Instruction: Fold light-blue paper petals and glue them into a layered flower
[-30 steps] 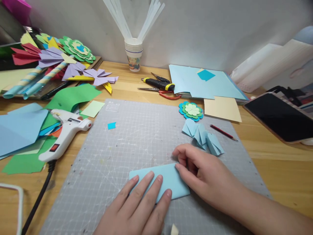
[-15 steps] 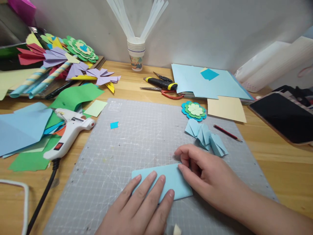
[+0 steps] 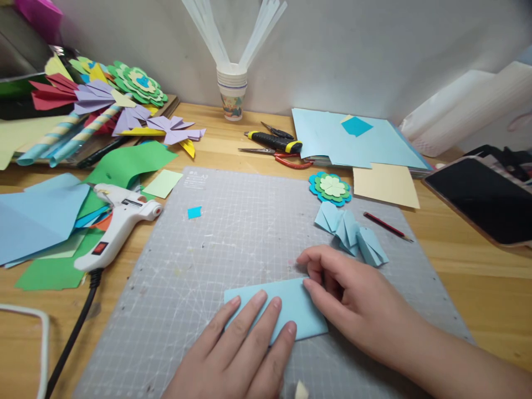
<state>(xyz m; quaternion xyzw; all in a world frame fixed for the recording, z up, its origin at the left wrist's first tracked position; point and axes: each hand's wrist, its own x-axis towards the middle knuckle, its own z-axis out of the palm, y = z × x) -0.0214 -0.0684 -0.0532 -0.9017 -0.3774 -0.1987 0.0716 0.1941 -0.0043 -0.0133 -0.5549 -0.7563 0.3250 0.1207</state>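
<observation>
A folded light blue paper (image 3: 293, 307) lies flat on the grey cutting mat (image 3: 233, 233). My left hand (image 3: 239, 349) rests on its left part with the fingers stretched out flat. My right hand (image 3: 353, 299) is at the paper's right end, fingers curled and pressing its upper right corner. Just beyond my right hand lie several small folded light blue paper pieces (image 3: 353, 230), and behind them a layered paper flower (image 3: 330, 188).
A white glue gun (image 3: 120, 224) with a black cord lies at the mat's left edge, by loose blue and green sheets (image 3: 41, 216). Scissors and a cutter (image 3: 276, 147), a cup of glue sticks (image 3: 231, 91), a pencil (image 3: 386, 226), paper stacks (image 3: 357, 141) and a phone (image 3: 477, 199) are behind and right.
The view shifted slightly between the first frame and half a second ago. Both hands stay on the blue paper in the same pose.
</observation>
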